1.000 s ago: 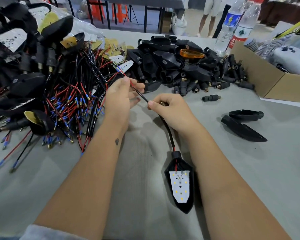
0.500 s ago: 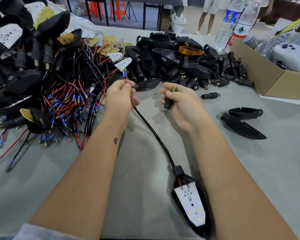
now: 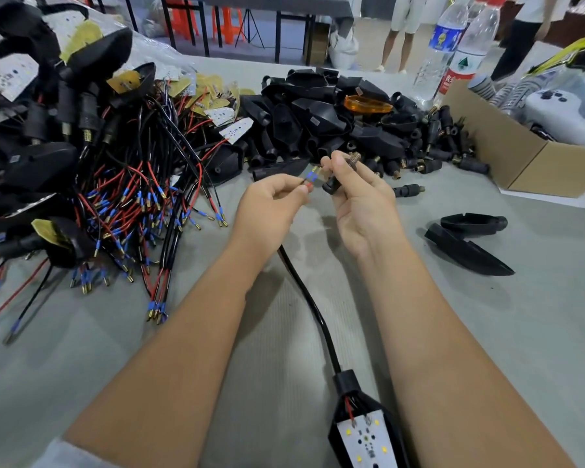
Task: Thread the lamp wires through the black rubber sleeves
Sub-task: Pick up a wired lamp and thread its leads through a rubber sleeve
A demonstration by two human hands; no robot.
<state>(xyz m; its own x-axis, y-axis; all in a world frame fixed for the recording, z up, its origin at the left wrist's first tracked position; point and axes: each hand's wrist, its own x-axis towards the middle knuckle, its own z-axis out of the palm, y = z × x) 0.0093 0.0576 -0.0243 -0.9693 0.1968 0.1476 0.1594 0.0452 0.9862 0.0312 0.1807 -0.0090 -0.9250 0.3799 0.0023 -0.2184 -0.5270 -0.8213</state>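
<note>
My left hand (image 3: 271,206) pinches the lamp wire (image 3: 306,292) near its free end, where blue-capped brass tips (image 3: 312,173) stick out past my fingers. The black wire runs down the table to a black lamp housing (image 3: 363,430) with a white LED board, lying near the bottom edge between my forearms. My right hand (image 3: 360,194) holds a black rubber sleeve (image 3: 333,184) with a threaded metal stud at its top. The sleeve's lower opening sits just right of the wire tips, a small gap apart.
A tangle of red and black wired lamps (image 3: 115,184) fills the left. A pile of black housings and sleeves (image 3: 335,126) lies behind my hands. Two loose black shells (image 3: 466,244) lie to the right, with a cardboard box (image 3: 507,153) and water bottles (image 3: 453,45) beyond.
My left hand has slid along the wire to its tips and brought them toward the sleeve. My right hand has let go of the wire and lifted the sleeve; the lamp housing shifted nearer.
</note>
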